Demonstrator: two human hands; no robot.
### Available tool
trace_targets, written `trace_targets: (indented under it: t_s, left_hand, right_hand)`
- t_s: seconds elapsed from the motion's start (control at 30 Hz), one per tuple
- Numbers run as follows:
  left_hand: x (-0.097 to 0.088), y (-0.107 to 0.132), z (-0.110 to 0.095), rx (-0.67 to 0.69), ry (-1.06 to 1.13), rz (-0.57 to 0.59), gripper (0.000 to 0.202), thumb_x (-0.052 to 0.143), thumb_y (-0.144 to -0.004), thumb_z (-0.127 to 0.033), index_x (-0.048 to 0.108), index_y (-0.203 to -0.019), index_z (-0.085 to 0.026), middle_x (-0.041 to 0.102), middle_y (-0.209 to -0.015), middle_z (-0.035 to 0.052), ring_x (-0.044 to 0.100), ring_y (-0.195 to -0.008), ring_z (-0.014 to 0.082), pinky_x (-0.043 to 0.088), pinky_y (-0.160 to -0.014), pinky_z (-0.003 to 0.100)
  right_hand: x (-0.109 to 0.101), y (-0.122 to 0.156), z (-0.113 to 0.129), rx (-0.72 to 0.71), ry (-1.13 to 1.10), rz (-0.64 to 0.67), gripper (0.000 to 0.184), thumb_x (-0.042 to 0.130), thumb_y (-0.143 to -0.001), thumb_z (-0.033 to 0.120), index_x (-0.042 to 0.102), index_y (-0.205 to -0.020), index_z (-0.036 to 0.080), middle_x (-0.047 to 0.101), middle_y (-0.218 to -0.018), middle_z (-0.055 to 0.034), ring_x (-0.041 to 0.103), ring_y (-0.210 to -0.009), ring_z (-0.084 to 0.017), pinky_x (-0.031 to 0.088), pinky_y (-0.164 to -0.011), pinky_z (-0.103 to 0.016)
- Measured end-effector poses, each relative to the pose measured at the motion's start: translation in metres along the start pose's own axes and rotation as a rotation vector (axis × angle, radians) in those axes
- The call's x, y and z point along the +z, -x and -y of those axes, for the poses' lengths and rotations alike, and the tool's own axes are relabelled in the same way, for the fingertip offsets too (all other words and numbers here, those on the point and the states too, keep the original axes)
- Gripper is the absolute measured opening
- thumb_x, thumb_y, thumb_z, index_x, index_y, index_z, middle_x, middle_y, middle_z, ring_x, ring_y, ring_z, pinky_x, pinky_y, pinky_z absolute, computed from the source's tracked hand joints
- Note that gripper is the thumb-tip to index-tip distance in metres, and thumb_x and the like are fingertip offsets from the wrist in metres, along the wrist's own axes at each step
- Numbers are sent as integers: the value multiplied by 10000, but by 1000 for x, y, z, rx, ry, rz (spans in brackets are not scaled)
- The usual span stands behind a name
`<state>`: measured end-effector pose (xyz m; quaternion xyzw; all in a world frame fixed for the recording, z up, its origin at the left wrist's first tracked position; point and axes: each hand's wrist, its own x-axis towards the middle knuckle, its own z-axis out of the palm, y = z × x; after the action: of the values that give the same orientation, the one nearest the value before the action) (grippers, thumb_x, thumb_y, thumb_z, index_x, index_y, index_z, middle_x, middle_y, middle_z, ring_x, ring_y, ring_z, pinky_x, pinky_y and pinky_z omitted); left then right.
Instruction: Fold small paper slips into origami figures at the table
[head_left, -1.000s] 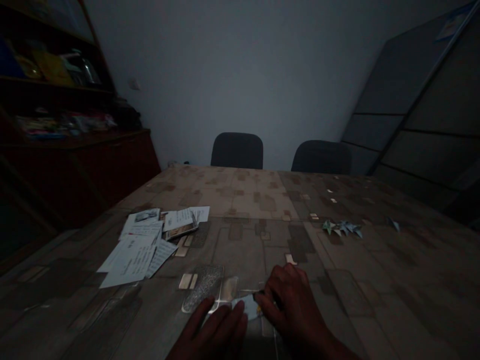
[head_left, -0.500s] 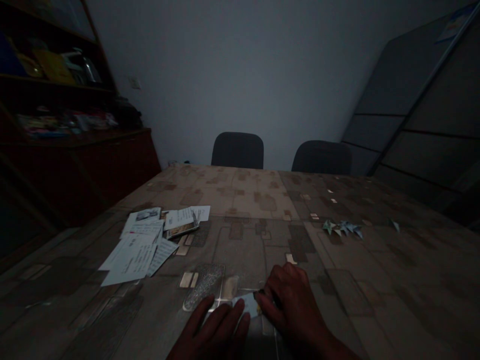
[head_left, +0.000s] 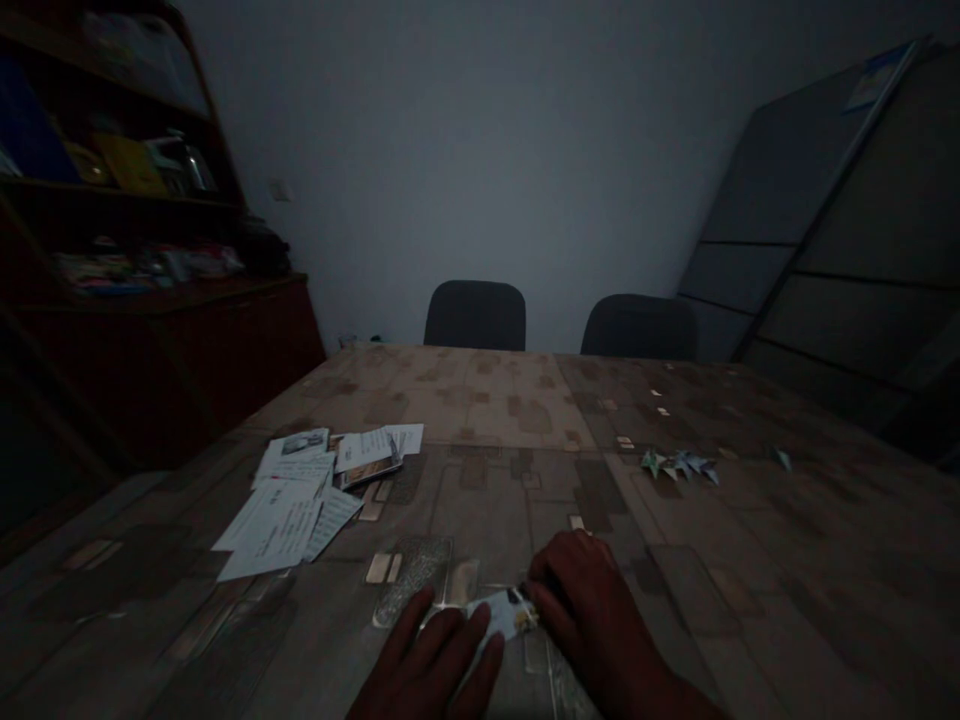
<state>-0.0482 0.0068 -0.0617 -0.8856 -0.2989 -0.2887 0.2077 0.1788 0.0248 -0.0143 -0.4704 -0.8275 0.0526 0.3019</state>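
A small piece of folded paper (head_left: 505, 612), pale with a dark and yellowish printed end, lies on the table near its front edge. My left hand (head_left: 431, 660) rests palm down with spread fingers, its fingertips pressing on the paper's left part. At the right end my right hand (head_left: 589, 605) is curled, with thumb and bent fingers closed on the printed end. The undersides of my fingers are hidden, and the low light blurs the paper's fold lines.
Loose printed sheets (head_left: 277, 525) and a small stack of cards (head_left: 367, 455) lie at the left. Several small folded paper shapes (head_left: 679, 465) stand at the right, another (head_left: 781, 458) farther right. Two chairs (head_left: 475, 315) line the far side of the patterned tablecloth (head_left: 480, 400).
The view has tilted up slightly. My right hand has shifted slightly right along the paper, so more of the printed end shows. My left hand stays on the paper.
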Motion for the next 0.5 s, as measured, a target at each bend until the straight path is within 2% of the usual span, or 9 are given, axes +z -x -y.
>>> trace_targets:
  t_s: [0.03, 0.1, 0.17, 0.3, 0.5]
  left_hand:
    - [1, -1, 0, 11, -4, -8, 180, 484, -1009, -261, 648, -1081, -248, 730, -1053, -5, 594, -905, 171, 233, -1102, 423]
    - [1, -3, 0, 17, -9, -21, 178, 485, -1005, -244, 651, -1068, -240, 727, -1029, 3, 592, -893, 172, 236, -1101, 425]
    - [0, -6, -1, 8, -6, -42, 183, 474, -1005, -225, 654, -1034, -235, 726, -996, 3, 594, -872, 168, 249, -1094, 417]
    - [-2, -9, -2, -9, -4, -67, 224, 430, -1019, -214, 652, -1009, -238, 728, -973, 3, 595, -857, 165, 247, -1091, 406]
    - [-4, -7, -3, -7, -22, -22, 204, 448, -1019, -257, 644, -1073, -245, 728, -1002, 1, 598, -868, 173, 266, -1070, 413]
  right_hand:
    - [-3, 1, 0, -113, 15, -21, 82, 591, -932, 157, 615, -861, 190, 652, -807, -24, 547, -753, -190, 383, -722, -330]
    - [-9, 4, 1, -359, 77, -51, 198, 458, -1014, 201, 637, -930, 196, 681, -797, -28, 536, -707, -181, 383, -681, -328]
    - [-10, 7, 3, -472, 147, -33, 274, 387, -1044, 205, 649, -964, 193, 701, -768, -23, 536, -678, -173, 389, -670, -335]
    - [-7, 11, 6, -483, 176, -16, 357, 330, -1063, 206, 656, -918, 187, 709, -750, -22, 567, -680, -174, 404, -699, -351]
    - [-8, 9, 8, -499, 202, -19, 304, 384, -1044, 188, 674, -957, 205, 723, -774, -26, 587, -695, -181, 423, -749, -364]
